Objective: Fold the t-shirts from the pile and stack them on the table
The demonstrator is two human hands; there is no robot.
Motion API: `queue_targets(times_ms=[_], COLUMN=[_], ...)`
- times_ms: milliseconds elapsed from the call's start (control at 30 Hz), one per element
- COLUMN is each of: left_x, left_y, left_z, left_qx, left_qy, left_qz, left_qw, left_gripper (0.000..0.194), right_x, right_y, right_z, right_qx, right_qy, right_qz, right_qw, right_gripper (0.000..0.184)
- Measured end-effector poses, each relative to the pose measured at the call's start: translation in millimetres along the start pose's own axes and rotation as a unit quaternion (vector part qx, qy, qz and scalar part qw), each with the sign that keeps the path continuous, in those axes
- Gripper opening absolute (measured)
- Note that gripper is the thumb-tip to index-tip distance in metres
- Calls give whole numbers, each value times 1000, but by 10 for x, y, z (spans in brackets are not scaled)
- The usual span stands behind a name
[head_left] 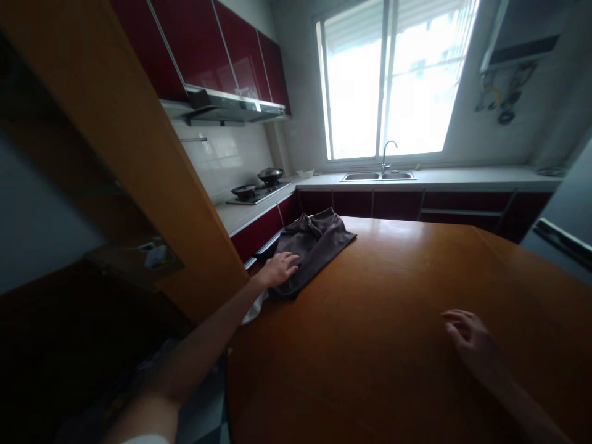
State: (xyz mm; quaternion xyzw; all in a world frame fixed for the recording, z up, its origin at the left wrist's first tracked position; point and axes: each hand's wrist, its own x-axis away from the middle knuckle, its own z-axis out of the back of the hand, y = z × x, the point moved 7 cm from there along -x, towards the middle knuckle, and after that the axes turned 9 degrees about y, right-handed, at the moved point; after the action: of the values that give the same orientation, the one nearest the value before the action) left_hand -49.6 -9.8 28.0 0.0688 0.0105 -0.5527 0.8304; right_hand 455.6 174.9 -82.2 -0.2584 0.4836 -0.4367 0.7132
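Note:
A dark grey-brown piece of clothing [319, 243] lies folded and rumpled at the far left of the wooden table [393, 296]. Its exact kind is not clear. My left hand [278, 269] rests on or just above its near left part, fingers stretched out and slightly spread. Beneath that wrist, a bit of white cloth [256, 307] hangs at the table's edge. On the right, my right hand [469, 336] hovers over or touches the bare tabletop, apart from the clothing. Its fingers are loosely bent, with a gap to the thumb and nothing visible between them.
A wooden cabinet frame [185, 185] stands close by my left arm. Beyond the table, a white counter [319, 180] carries a double sink [379, 176], and a stove [259, 194] with two pans. A grey appliance [562, 216] borders the right side.

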Motion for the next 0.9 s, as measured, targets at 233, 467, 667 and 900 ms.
queue_targets(times_ms=[233, 467, 667, 900], left_x=[-6, -70, 267, 485], left_y=[-102, 76, 1304, 2372], left_z=[-714, -577, -816, -1188], left_qx=[-61, -62, 37, 152], left_qy=[59, 102, 125, 47], left_qz=[45, 35, -40, -82], left_qw=[995, 992, 991, 984], left_gripper=[60, 60, 59, 62], right_x=[45, 35, 71, 234], right_y=[1, -107, -336, -434], right_z=[-93, -147, -249, -383], right_qx=[3, 30, 51, 186], right_qy=[-14, -29, -9, -51], right_qz=[29, 33, 58, 58], right_qw=[999, 999, 997, 979], right_gripper=[24, 25, 27, 47])
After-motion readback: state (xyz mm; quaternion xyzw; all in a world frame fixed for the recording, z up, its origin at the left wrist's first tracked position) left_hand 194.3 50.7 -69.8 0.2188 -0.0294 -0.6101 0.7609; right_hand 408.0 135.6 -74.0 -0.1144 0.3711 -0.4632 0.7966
